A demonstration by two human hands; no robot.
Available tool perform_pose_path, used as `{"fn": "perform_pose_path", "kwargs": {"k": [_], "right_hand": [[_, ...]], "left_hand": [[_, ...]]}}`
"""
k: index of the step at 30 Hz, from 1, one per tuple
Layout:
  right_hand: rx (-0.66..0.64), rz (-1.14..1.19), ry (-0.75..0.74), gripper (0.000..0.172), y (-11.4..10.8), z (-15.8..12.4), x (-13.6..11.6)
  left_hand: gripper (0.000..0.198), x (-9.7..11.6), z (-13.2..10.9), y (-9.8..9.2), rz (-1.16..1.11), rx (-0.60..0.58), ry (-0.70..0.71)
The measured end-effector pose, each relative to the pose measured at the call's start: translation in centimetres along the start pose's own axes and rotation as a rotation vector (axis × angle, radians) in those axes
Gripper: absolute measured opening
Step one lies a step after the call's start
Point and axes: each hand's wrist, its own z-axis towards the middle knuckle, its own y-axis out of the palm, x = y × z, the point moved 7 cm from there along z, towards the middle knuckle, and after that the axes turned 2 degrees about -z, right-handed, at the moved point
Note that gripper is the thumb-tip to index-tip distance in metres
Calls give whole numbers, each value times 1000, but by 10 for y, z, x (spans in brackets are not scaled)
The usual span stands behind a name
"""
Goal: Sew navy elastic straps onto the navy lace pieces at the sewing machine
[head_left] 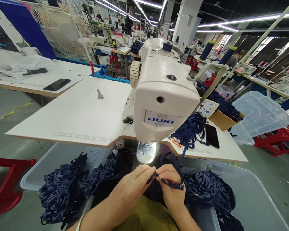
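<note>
My left hand (137, 179) and my right hand (170, 186) meet just in front of the sewing machine (166, 96). Both pinch a narrow navy strap (174, 185), which loops over my right fingers and has a small metallic slider on it. The machine's lit sewing arm (146, 153) is right above my fingertips, apart from them. Left of my hands lies a heap of patterned navy bras (65, 186). Another bra pile (208, 191) lies to the right. A bundle of navy straps (190, 130) rests on the table beside the machine head.
A white table (82, 109) surrounds the machine, with a small grey metal piece (100, 94) on it. Orange snips (175, 141) and a black phone (212, 136) lie at right. Clear plastic bins (250, 189) flank my lap. A red stool (7, 183) stands at left.
</note>
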Motion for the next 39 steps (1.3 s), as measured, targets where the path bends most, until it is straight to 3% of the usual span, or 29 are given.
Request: {"fn": "perform_pose_path", "kwargs": {"k": [5,8,12,15,17,19,22,24,26,28,31,34,39], "right_hand": [[-17,-52,-42,37,0,-4,-2],[-51,-104,-42,35,-1,-2,-4],[-182,-256,153,14,3,8,3],[-277,-346,367,3,9,15,15],[-316,-383,418,3,14,19,20],[-341,-408,393,7,21,23,23],[-344,-428,354,15,29,26,24],[-316,-441,375,21,29,28,25],[-276,-445,421,25,28,31,27],[-226,-430,465,28,25,35,31],[-175,-374,504,28,22,41,39],[-190,-270,561,28,23,44,49],[-214,-135,621,22,22,46,57]], "left_hand": [[30,1,-1,-2,-33,27,5],[27,-3,0,-2,-161,15,-67],[22,-16,-2,7,-424,-90,-328],[35,-32,-10,17,-558,-153,-623],[42,-42,-18,21,-600,-163,-794],[44,-51,-21,17,-524,-129,-842],[38,-58,-17,1,-219,-5,-684],[30,-54,-15,-16,25,158,-521],[30,-40,-15,-33,260,357,-324],[33,-20,-14,-38,411,433,-79],[32,-4,-9,-25,453,247,166],[30,-12,-7,-14,447,72,152],[39,-24,-8,-8,454,58,118]]}}
